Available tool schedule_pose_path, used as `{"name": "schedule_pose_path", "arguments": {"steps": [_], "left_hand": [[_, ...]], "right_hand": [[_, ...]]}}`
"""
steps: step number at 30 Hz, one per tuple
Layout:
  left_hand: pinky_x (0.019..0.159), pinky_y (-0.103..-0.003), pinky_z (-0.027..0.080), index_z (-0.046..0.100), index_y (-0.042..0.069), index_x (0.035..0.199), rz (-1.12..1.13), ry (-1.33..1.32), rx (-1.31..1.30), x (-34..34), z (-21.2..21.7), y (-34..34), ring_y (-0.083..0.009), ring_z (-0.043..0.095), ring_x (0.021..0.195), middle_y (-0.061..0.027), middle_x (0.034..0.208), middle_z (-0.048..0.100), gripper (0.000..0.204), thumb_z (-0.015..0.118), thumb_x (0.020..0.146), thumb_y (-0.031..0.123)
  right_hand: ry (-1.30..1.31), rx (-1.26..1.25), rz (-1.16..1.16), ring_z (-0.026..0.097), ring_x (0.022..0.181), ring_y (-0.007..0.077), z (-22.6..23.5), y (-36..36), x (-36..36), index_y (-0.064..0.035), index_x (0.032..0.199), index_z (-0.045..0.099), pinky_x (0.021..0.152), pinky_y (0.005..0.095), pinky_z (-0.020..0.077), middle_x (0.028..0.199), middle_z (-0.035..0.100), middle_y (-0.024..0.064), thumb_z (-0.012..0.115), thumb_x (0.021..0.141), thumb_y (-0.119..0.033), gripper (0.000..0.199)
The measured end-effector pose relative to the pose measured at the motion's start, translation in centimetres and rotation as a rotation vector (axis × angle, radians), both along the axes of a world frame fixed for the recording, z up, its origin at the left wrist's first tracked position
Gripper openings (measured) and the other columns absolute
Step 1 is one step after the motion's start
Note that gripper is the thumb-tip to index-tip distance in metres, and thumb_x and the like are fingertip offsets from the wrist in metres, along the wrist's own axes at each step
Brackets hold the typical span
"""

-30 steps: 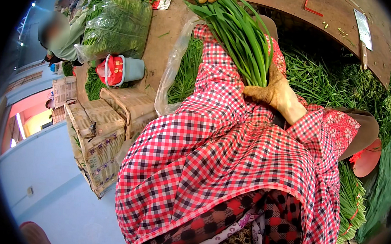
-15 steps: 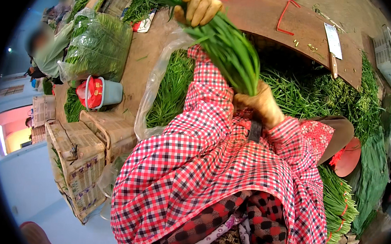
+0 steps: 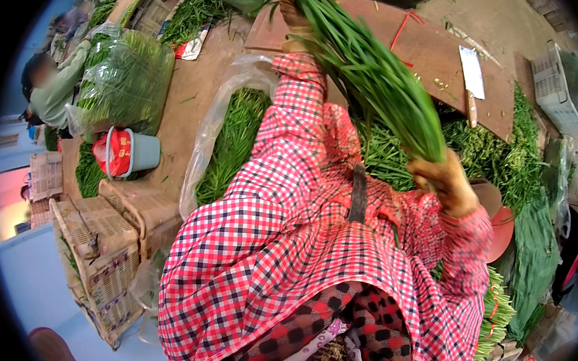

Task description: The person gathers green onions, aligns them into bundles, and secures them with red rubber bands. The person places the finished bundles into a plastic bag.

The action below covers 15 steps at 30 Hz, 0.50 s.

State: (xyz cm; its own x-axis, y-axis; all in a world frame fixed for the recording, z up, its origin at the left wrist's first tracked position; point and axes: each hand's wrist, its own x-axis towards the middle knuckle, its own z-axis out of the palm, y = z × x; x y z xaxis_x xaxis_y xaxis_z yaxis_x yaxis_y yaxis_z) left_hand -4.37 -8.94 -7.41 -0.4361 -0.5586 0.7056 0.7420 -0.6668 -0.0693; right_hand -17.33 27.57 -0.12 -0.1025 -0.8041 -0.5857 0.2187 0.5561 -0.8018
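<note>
A long bunch of green chives (image 3: 370,72) stretches diagonally between my two gloved hands. My left hand (image 3: 294,13) grips its far, leafy end at the top of the view, above a brown board (image 3: 438,63). My right hand (image 3: 446,185) is closed around the near, root end at the right. Both arms wear red-and-white checked sleeves (image 3: 289,180). More loose chives (image 3: 238,137) lie below in a clear plastic sheet, and a dark green heap (image 3: 485,154) lies under the right hand.
A cleaver (image 3: 471,79) lies on the brown board. At left are a plastic-wrapped chive bale (image 3: 125,82), a teal bucket with a red item (image 3: 126,154) and wicker baskets (image 3: 104,235). A seated person (image 3: 51,87) works at far left. A white crate (image 3: 563,92) stands at right.
The view has tilted and both hands have shifted rightward. The chive bunch stays stretched between them, with the right hand now lower and farther right.
</note>
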Motion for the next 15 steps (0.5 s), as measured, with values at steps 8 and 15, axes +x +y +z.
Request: {"name": "schedule_pose_path", "arguments": {"steps": [8, 15], "left_hand": [[0.100, -0.046, 0.045, 0.065, 0.005, 0.116, 0.446, -0.848, 0.039, -2.9, -3.4, -6.2, -0.0274, 0.061, 0.114, -0.0084, 0.114, 0.069, 0.043, 0.060, 0.088, 0.037], [0.090, -0.035, 0.051, 0.067, 0.005, 0.115, 0.969, -1.649, -0.825, -7.9, -3.0, 6.4, -0.0252, 0.066, 0.103, -0.0138, 0.111, 0.069, 0.039, 0.074, 0.083, 0.025]], "right_hand": [[0.720, -0.199, -0.108, 0.052, 0.062, 0.0069, 15.2, 13.2, -19.9, -0.0044, 0.116, 0.060, 0.052, 0.0197, 0.0372, 0.092, 0.064, 0.0037, 0.059, 0.083, -0.066, 0.070], [0.861, -0.349, -0.096, 0.049, 0.069, 0.0065, 18.0, 7.8, -24.3, 0.0038, 0.111, 0.065, 0.062, 0.0178, 0.0337, 0.079, 0.054, -0.0006, 0.057, 0.090, -0.054, 0.062]]}}
